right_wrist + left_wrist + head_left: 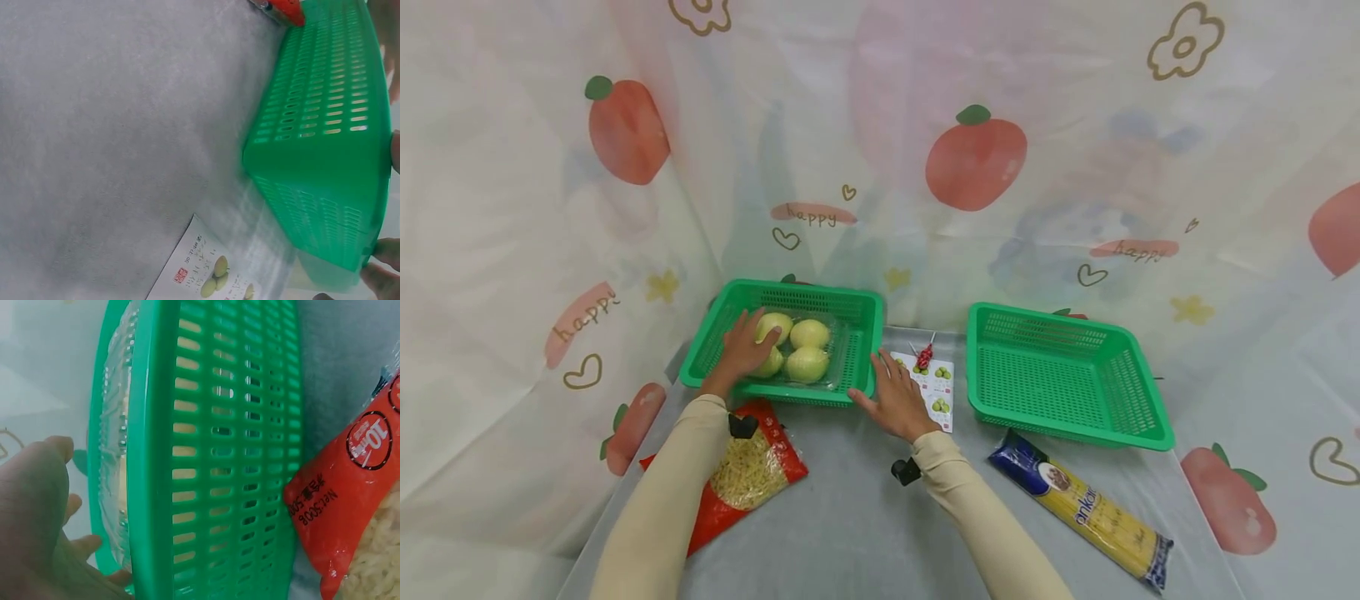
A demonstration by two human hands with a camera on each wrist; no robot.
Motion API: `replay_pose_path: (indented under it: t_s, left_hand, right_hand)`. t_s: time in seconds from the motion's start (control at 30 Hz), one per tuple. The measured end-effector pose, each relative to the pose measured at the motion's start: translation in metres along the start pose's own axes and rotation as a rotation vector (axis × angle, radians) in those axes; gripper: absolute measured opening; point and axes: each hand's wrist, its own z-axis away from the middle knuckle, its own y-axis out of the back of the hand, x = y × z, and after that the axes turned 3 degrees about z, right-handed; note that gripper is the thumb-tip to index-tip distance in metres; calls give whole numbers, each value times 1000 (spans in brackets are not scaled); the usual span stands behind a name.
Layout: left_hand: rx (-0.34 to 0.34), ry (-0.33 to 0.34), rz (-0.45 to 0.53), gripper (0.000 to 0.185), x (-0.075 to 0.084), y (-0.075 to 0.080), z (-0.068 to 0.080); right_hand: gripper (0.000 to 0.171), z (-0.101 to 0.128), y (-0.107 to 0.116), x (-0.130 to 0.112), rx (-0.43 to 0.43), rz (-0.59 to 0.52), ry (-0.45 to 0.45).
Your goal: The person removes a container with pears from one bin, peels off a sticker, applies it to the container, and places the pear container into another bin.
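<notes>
My left hand [743,346] lies over the left side of a clear plastic box [837,375] of pale yellow-green round fruit [807,365]. The box sits inside the left green basket [820,297]. In the left wrist view, the left fingers are spread beside the box at the basket's rim, partly hidden. My right hand [897,400] is at the same basket's front right corner, fingers extended. The right wrist view shows its fingertips [386,253] touching the rim. A red bag of pasta [748,462] lies in front of this basket, partly behind the left forearm.
Right of centre stands a second green basket [1060,400], with no contents visible. A blue-and-yellow spaghetti packet [1086,508] lies before it. Between the baskets are a card with fruit pictures [942,387] and a small red item with white sticks [924,358]. A printed curtain [880,167] hangs behind.
</notes>
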Motion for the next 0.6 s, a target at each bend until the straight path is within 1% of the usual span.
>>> replay_pose_path:
  t_s: [0.13,0.23,0.3,0.33,0.43,0.53,0.57,0.6]
  left_hand:
    - [-25,35,4,70,-3,2,-5]
    - [-52,65,41,69,-6,3,-8]
    - [-68,73,78,69,-7,3,-10]
    - [-63,67,94,70,-10,2,-12]
    - [-80,67,147,69,-9,4,-15]
    - [-114,110,199,71,-8,9,-19]
    - [-140,135,216,71,-6,12,-20]
    - [-149,155,233,71,-5,14,-20]
  right_hand:
    - [85,-1,0,0,-7,5,4]
    - [86,-2,1,0,-16,19,8]
    - [86,-2,1,0,-24,21,8]
    - [87,-1,2,0,-28,22,7]
    - [87,-2,2,0,-44,15,9]
    - [88,-4,1,0,-56,9,4]
    - [89,-4,1,0,-60,7,1]
    - [89,-4,1,0,-61,4,-1]
